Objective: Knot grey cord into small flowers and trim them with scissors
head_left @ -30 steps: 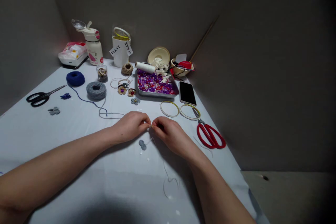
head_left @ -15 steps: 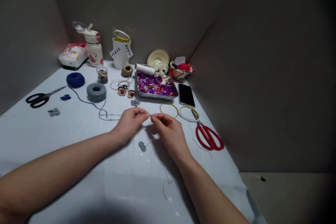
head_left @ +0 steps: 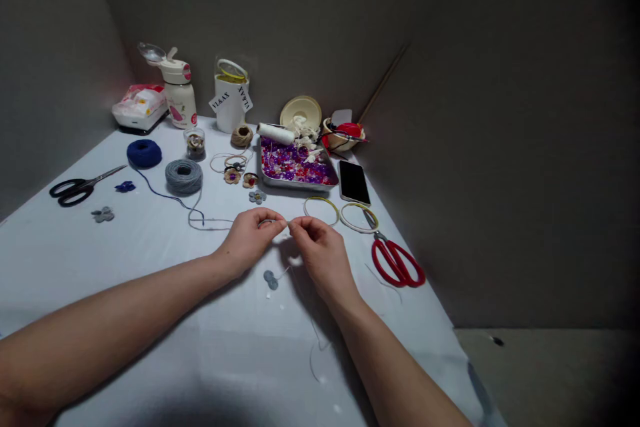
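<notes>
As the left hand [head_left: 249, 238] and right hand [head_left: 323, 257] meet over a white-clothed table [head_left: 240, 367], just above a small grey crocheted flower [head_left: 271, 279], their fingertips [head_left: 282, 223] are pressed together, thumb against forefinger, each side pinching a fine pale thread [head_left: 289, 221]. Light, limp and probably slippery, the thread is best held close to the pinch. Its long axis runs roughly level, left to right, between the hands.

thin pale thread [head_left: 287, 221], pinched between fingers [head_left: 296, 223], gray crocheted flower [head_left: 271, 279] below
</notes>
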Demonstrator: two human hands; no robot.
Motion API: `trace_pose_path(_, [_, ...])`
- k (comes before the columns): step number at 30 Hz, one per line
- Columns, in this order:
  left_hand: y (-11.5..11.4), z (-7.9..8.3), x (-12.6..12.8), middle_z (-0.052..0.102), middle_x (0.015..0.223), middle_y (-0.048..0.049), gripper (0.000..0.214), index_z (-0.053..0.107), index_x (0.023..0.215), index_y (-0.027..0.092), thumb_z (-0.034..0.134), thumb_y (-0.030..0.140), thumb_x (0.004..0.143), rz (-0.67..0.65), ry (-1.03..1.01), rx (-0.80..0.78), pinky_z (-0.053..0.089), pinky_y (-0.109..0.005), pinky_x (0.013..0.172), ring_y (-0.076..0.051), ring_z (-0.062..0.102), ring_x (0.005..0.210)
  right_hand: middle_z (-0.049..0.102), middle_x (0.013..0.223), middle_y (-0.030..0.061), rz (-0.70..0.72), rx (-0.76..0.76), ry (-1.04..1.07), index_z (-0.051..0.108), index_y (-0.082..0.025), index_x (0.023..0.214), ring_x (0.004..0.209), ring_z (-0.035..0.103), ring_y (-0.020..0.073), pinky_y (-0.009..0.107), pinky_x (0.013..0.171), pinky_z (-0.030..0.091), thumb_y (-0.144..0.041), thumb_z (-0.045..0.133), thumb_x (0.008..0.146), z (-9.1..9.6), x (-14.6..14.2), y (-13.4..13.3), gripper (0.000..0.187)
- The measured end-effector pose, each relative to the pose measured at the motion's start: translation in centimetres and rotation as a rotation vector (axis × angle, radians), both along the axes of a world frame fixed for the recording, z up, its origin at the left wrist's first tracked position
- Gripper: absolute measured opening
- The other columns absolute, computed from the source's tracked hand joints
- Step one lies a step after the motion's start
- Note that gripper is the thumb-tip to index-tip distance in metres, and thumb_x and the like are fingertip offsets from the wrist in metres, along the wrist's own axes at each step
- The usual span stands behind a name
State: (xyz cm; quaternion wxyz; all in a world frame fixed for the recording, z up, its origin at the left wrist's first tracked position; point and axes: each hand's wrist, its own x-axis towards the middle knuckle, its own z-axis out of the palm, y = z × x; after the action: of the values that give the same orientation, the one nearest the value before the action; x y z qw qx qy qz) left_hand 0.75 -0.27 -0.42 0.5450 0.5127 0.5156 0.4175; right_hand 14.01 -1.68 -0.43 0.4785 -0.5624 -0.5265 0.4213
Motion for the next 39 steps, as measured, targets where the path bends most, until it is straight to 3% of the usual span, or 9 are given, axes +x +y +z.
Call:
trace_pose_path(4, [-0.1,0.0,0.0,0.048,0.055,0.0043,0.018,0.064,0.078,0.014,0.062,0.031,0.073,-0.003,-0.029,-0.013,0.028,-0.024,0.050,-0.008,0.035,0.049,0.054,0.062,-0.0019,-0.002,0.012,-0.007,0.059,-0.017,0.070,0.056,0.046,0.0117,0.025,0.052,0.034,-0.036,0.059,0.074,-0.2,0.0,0.0,0.019])
trace_pose_path(11, [-0.1,0.1,-0.1,0.061,0.067,-0.0020,0.014,0.065,0.075,0.013,0.063,0.026,0.073,-0.026,-0.043,0.021,0.035,-0.025,0.058,-0.011,0.048,0.060,0.053,0.062,-0.0022,0.011,0.003,-0.027,0.058,-0.018,0.069,0.056,0.044,0.0113,0.025,0.053,0.034,-0.034,0.059,0.073,-0.2,0.3,0.1,0.017])
trace_pose_path(16, [0.0,-0.1,-0.1,0.055,0.059,0.0013,0.014,0.063,0.076,0.013,0.062,0.026,0.073,-0.060,-0.025,0.033,0.032,-0.024,0.054,-0.009,0.043,0.054,0.053,0.061,-0.0022,0.051,-0.029,-0.049,0.059,-0.018,0.069,0.055,0.044,0.0113,0.025,0.053,0.034,-0.034,0.059,0.072,0.1,0.6,0.1,0.017])
trace_pose_path(20, [0.2,-0.3,-0.4,0.049,0.054,0.0042,0.014,0.063,0.078,0.013,0.060,0.026,0.075,-0.085,0.049,0.099,0.029,-0.023,0.051,-0.008,0.038,0.050,0.060,0.068,0.0014,0.067,-0.033,-0.046,0.063,-0.017,0.074,0.059,0.049,0.0129,0.027,0.055,0.037,-0.034,0.061,0.072,0.3,0.9,0.2,0.017])
trace_pose_path(28, [0.0,-0.3,-0.8,0.064,0.069,-0.0011,0.013,0.066,0.078,0.015,0.058,0.024,0.079,-0.141,0.207,0.216,0.038,-0.026,0.061,-0.012,0.050,0.061,0.057,0.066,0.0006,0.152,0.036,-0.174,0.061,-0.018,0.072,0.059,0.047,0.0130,0.027,0.055,0.035,-0.030,0.058,0.074,0.4,1.5,0.3,0.012])
trace_pose_path(35, [0.0,-0.2,-0.4,0.066,0.076,-0.0027,0.013,0.065,0.079,0.015,0.059,0.026,0.078,-0.110,0.145,0.198,0.040,-0.027,0.065,-0.013,0.055,0.065,0.045,0.058,-0.0050,0.121,-0.061,0.031,0.055,-0.019,0.071,0.052,0.036,0.0104,0.025,0.050,0.028,-0.036,0.057,0.075,0.0,1.2,0.4,0.018])
trace_pose_path(39, [0.0,0.0,-0.4,0.059,0.065,0.0004,0.012,0.063,0.079,0.015,0.057,0.025,0.078,-0.112,0.144,0.164,0.038,-0.027,0.061,-0.012,0.050,0.059,0.044,0.060,-0.0052,0.132,-0.114,0.180,0.054,-0.019,0.070,0.054,0.037,0.0103,0.025,0.052,0.027,-0.038,0.060,0.076,-0.7,0.9,0.5,0.020])
